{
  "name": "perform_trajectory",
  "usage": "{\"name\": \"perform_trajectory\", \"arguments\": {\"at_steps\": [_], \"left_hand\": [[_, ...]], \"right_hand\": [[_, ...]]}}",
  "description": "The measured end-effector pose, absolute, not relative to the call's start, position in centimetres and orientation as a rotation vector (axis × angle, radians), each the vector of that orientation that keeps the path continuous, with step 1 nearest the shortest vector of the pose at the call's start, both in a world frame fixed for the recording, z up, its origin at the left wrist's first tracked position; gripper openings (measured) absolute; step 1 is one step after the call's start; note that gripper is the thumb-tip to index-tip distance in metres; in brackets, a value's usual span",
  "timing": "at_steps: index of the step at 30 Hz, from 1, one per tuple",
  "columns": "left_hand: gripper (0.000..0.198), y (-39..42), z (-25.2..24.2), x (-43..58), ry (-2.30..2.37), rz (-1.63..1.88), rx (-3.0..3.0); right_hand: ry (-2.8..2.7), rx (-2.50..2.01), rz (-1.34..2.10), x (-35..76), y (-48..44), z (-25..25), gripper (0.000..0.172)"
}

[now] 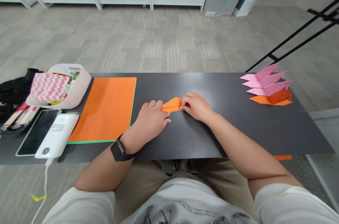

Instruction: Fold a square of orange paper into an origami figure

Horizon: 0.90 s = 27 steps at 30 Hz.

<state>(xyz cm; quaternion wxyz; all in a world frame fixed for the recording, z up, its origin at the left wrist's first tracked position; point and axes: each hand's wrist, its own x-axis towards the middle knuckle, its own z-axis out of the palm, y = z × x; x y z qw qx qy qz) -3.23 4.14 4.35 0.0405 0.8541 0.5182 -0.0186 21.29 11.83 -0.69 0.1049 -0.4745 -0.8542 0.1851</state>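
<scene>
A small folded piece of orange paper (172, 104) lies on the dark table between my two hands. At its left end, my left hand (152, 118) has its fingers closed on the paper, the thumb at the near edge. My right hand (195, 106) pinches the right end between thumb and curled index finger. A crease runs along the paper's length, and its far edge rises to a blunt peak. Both tips of the paper are partly hidden by my fingers.
A stack of orange sheets (106, 107) lies left of my hands. Farther left are a white basket (86, 83), a phone (39, 130) and a white power bank (57, 135) with a cable. Pink paper cranes (265, 81) and an orange paper crane (272, 98) stand at the right.
</scene>
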Motion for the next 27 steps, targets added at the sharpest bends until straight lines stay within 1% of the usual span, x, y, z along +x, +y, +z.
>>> {"name": "perform_trajectory", "arguments": {"at_steps": [3, 7, 9, 15, 18, 22, 27], "left_hand": [[0.02, 5.2, 4.6, -3.9, 1.553, 0.054, 2.582], [0.017, 6.6, 4.4, -3.9, 1.649, 0.394, 2.479], [0.015, 7.0, 3.6, -3.3, 1.609, 0.459, 2.46], [0.013, 7.9, 0.9, -1.5, 1.574, 0.289, 2.395], [0.017, 8.1, 0.8, -1.4, 1.589, 0.252, 2.377], [0.017, 8.0, 1.1, -1.5, 1.6, 0.215, 2.381], [0.02, 8.0, 1.2, -1.4, 1.596, 0.198, 2.385]], "right_hand": [[-2.515, -1.402, 0.544, 21.3, 11.8, -0.6, 0.012], [-2.501, -1.405, 0.543, 21.3, 11.7, -0.6, 0.011], [-2.502, -1.395, 0.553, 21.3, 11.7, -0.6, 0.012], [-2.502, -1.372, 0.543, 21.4, 11.9, -0.8, 0.011], [-2.509, -1.332, 0.553, 21.8, 12.2, -1.0, 0.01], [-2.544, -1.221, 0.619, 22.9, 12.8, -1.0, 0.003], [-2.569, -1.201, 0.611, 24.1, 13.3, -0.7, 0.009]]}}
